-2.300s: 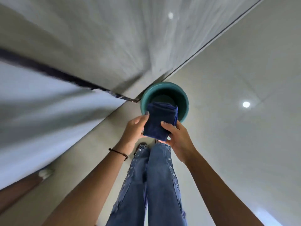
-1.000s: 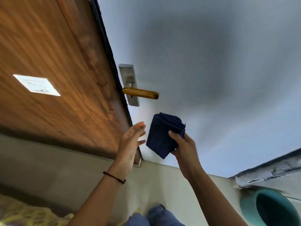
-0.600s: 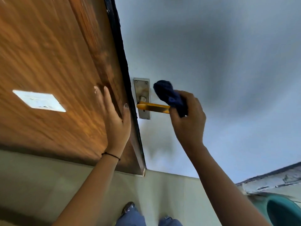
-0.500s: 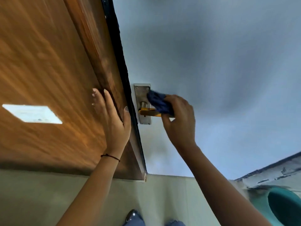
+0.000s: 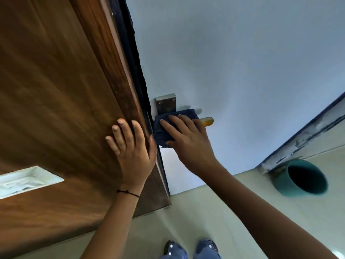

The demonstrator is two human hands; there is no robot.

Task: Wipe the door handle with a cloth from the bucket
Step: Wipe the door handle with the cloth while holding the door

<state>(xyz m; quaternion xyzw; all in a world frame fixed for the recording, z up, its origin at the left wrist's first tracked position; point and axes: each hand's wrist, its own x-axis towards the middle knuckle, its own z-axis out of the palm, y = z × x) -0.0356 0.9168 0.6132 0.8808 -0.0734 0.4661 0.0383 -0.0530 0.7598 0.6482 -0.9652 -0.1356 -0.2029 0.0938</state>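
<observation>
A dark blue cloth [image 5: 162, 128] is wrapped over the door handle [image 5: 207, 121], a yellow lever whose tip sticks out to the right. Above it is the handle's steel backplate [image 5: 166, 104], fixed to the pale blue door. My right hand [image 5: 188, 141] lies over the cloth with its fingers pressing it onto the lever. My left hand [image 5: 130, 146] rests flat, fingers spread, on the brown wooden door [image 5: 56, 109] beside its edge. The teal bucket [image 5: 302, 178] stands on the floor at the right, dark inside.
The wooden door's dark edge [image 5: 134, 71] runs between my two hands. A worn blue-and-white skirting strip [image 5: 302, 139] meets the pale floor [image 5: 205, 212] near the bucket. My feet in jeans [image 5: 190, 249] show at the bottom.
I lifted the cloth from the bucket to the handle. My left hand went flat onto the wooden door. In the last half second my right hand slid the cloth inward toward the backplate.
</observation>
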